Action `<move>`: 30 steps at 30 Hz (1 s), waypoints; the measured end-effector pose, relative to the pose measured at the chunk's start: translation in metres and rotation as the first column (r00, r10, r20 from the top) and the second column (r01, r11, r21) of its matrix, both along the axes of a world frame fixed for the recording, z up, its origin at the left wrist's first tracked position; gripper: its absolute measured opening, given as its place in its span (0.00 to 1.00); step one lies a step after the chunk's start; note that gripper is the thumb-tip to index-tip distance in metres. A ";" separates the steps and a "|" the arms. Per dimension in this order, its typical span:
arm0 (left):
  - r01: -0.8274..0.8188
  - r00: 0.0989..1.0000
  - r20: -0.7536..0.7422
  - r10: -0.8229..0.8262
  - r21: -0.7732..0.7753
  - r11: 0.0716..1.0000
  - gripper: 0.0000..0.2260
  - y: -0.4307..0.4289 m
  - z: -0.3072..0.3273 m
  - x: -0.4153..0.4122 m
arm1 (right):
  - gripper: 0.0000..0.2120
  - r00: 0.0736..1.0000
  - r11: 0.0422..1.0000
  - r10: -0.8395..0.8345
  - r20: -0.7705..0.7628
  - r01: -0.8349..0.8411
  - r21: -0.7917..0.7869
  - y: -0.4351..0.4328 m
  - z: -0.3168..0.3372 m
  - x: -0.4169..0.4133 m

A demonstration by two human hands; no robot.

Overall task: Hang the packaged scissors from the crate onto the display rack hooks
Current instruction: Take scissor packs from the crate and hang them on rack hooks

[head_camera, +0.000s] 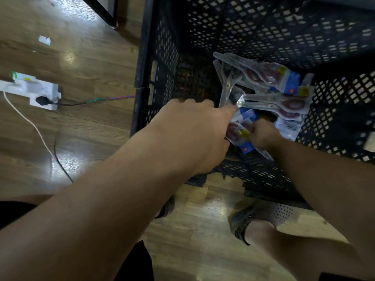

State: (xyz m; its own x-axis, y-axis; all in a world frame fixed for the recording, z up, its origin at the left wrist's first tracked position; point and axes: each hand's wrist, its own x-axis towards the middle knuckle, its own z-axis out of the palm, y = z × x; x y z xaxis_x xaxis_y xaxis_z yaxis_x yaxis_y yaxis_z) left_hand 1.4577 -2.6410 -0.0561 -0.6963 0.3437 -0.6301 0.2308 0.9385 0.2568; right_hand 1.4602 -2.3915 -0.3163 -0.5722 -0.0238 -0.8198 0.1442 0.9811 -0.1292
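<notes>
Both arms reaching down into the black mesh crate, left hand curled round one scissors pack, right hand pinching its card end, other packs heaped just behind (red handles showing), power strip on the wooden floor.

Packaged scissors inside black crate

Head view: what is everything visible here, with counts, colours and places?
crate: one, black mesh, on the floor ahead.
packaged scissors: at least five, red handles, blue-white cards, inside the crate.
power strip: one, white, floor at left, black plug in it.
cables: several, white, black, multicoloured, floor at left.
paper scrap: one, white, floor upper left.
sandals: two, grey, beside the crate.
left hand: over the packs, grip hidden.
right hand: grips one pack.
</notes>
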 end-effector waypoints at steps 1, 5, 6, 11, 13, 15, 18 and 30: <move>-0.001 1.000 0.023 0.001 -0.011 1.000 0.24 0.000 0.000 -0.002 | 0.16 1.000 1.000 0.010 -0.023 -0.010 -0.017 -0.001 0.012 -0.001; -0.080 0.994 0.081 0.078 0.015 0.997 0.22 0.002 0.006 -0.010 | 0.14 0.981 0.991 0.019 -0.195 -0.044 -0.123 -0.004 0.100 -0.009; -0.128 0.990 0.069 0.125 0.041 0.991 0.19 0.001 0.008 -0.009 | 0.14 0.975 0.991 -0.006 -0.220 -0.024 -0.135 -0.001 0.128 -0.009; -0.621 0.781 0.163 0.603 0.308 0.721 0.15 0.000 0.053 0.030 | 0.06 0.944 0.985 0.073 -0.322 -0.118 -0.124 0.018 0.309 0.000; -0.645 0.755 0.192 0.627 0.392 0.656 0.21 0.012 0.105 0.043 | 0.03 0.923 0.971 0.146 -0.356 -0.202 -0.127 0.021 0.388 0.004; -0.649 0.749 0.227 0.623 0.443 0.618 0.26 0.028 0.174 0.044 | 0.02 0.874 0.944 0.231 -0.427 -0.307 -0.117 0.019 0.468 0.007; -0.573 0.802 0.169 0.572 0.489 0.658 0.34 0.041 0.279 0.030 | 0.12 0.753 0.843 0.407 -0.516 -0.527 -0.104 0.007 0.581 0.007; -0.543 0.738 0.467 0.488 0.840 0.017 0.20 -0.013 0.670 -0.021 | 0.14 0.380 0.748 0.314 -0.870 -0.663 -0.020 -0.036 0.958 0.008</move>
